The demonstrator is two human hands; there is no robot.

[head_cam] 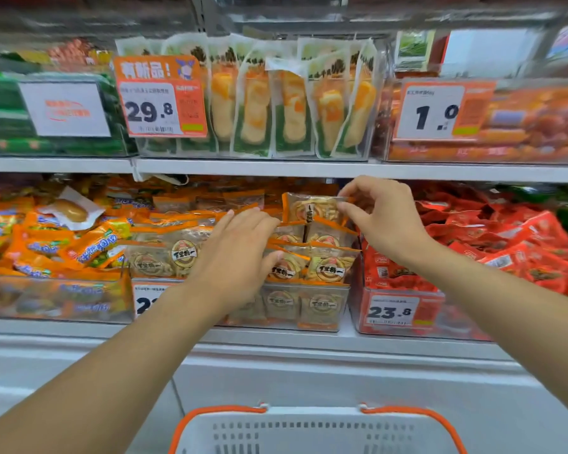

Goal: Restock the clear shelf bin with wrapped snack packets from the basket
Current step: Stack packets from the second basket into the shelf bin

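Your right hand [382, 217] pinches one wrapped snack packet [312, 208] by its right edge, thumb and forefinger closed on the wrapper, and holds it upright over the back rows of the clear bin [322, 309] on the lower shelf. Your left hand [240, 253] lies flat with straight fingers on the packets already stacked [328, 267] in the bin, pressing them down and holding nothing. The two hands are near each other but apart, with the held packet between them. The packet looks light and thin, a soft crinkly film around small crisp pieces, so it will probably flex and slip if you grab the smooth middle, and a hard squeeze could crush what is inside. The sealed orange border is likely the safest place to hold, as you are doing. The basket [315, 430] sits low in front of you, below the shelf; its contents are out of view.
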